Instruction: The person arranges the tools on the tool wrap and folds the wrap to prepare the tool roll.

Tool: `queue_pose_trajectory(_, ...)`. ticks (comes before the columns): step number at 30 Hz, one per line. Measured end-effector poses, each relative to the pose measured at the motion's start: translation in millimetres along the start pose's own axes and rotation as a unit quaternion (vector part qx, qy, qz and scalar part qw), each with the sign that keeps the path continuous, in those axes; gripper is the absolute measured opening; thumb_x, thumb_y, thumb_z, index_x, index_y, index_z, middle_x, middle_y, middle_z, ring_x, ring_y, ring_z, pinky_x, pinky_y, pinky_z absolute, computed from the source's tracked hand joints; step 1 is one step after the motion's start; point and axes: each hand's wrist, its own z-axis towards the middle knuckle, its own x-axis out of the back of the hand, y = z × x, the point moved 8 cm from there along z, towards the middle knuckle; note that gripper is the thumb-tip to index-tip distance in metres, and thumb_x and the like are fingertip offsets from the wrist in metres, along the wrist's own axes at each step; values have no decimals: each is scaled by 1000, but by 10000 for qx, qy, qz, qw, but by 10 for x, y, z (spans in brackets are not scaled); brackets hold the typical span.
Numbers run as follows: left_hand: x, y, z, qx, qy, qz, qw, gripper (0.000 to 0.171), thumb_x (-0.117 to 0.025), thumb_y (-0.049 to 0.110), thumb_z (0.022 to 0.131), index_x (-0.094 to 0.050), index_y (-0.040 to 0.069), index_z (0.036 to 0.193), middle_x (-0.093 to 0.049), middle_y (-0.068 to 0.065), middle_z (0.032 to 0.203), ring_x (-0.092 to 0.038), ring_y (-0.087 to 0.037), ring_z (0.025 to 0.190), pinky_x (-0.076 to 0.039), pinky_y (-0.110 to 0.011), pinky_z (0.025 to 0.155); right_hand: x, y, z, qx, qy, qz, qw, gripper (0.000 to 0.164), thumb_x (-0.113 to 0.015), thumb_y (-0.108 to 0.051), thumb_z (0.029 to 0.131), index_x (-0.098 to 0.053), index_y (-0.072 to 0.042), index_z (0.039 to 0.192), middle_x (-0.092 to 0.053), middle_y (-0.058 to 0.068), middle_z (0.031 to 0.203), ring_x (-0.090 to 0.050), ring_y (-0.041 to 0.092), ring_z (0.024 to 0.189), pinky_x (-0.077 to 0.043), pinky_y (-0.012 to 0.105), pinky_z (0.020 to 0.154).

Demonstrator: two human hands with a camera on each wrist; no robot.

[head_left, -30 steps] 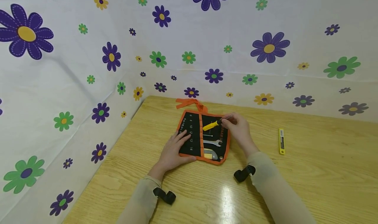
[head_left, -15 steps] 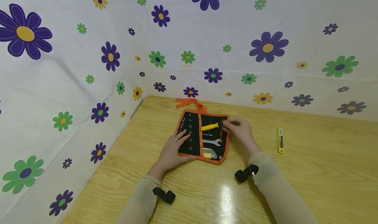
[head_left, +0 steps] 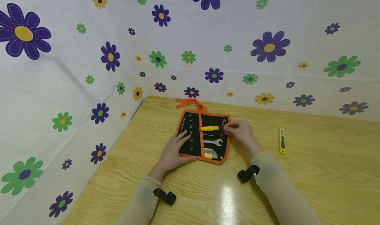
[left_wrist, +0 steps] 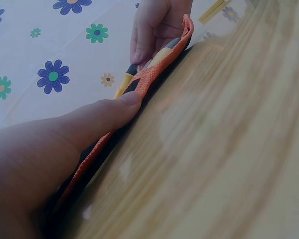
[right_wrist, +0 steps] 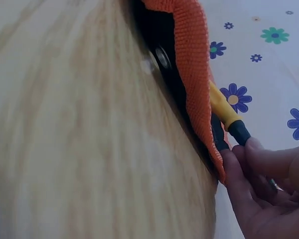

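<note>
A black tool roll [head_left: 194, 143] with orange edging lies unrolled on the table. My left hand [head_left: 173, 152] rests on its left part with straight, spread fingers; in the left wrist view the thumb [left_wrist: 107, 112] lies along the orange edge. Thumb and fingers of my right hand [head_left: 241, 132] pinch a yellow-handled screwdriver [head_left: 209, 128] at its black collar, over the roll's right part. The handle's left end meets the orange middle band [head_left: 202, 135]. The right fingers mostly hide its shaft. Below it a wrench [head_left: 213, 142] and a grey-and-yellow utility knife [head_left: 211, 154] sit in pockets.
A flat yellow case [head_left: 282, 141] with a dark label lies on the table to the right. Orange tie straps [head_left: 190, 102] stretch from the roll's top edge toward the flower-printed backdrop [head_left: 190, 76]. The wooden table [head_left: 323, 162] has a glossy surface.
The screwdriver has turned from slanted to nearly level, and its handle end has shifted left to the orange band. My right hand has dropped slightly with it; the left has stayed put.
</note>
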Motion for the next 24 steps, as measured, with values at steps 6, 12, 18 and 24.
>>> queue_pose_trajectory(6,12,16,-4,-45,13,-65,10000,87,-74,56,75,-42,18,146,-25,0,156,-11,-31,144,-13,-49,115,7,-100,-2,449,-30,-1443,9885,12,-68,-3,88,-72,1,98,-70,14,97,-62,23,86,-52,34,77)
queue_pose_trajectory(12,8,5,-5,-13,0,-122,9999,87,-75,56,75,-43,17,145,-25,1,156,-10,-29,145,-13,-49,115,-4,-154,26,558,-201,-1704,9836,11,-67,-1,88,-73,2,97,-70,14,96,-61,22,84,-52,32,74)
queue_pose_trajectory(18,-1,-2,-5,-55,20,-148,9999,86,-75,56,75,-44,17,145,-26,1,156,-10,-29,145,-13,-49,115,-41,-148,45,329,-400,-1314,9900,14,-60,1,92,-70,8,100,-69,18,94,-65,15,75,-56,27,67)
queue_pose_trajectory(24,7,-1,-9,-56,65,-189,9998,86,-75,56,74,-45,17,145,-26,1,156,-10,-29,145,-13,-49,115,-76,-133,88,252,-589,-1459,9872,14,-58,3,93,-69,9,98,-68,16,88,-64,17,73,-56,28,66)
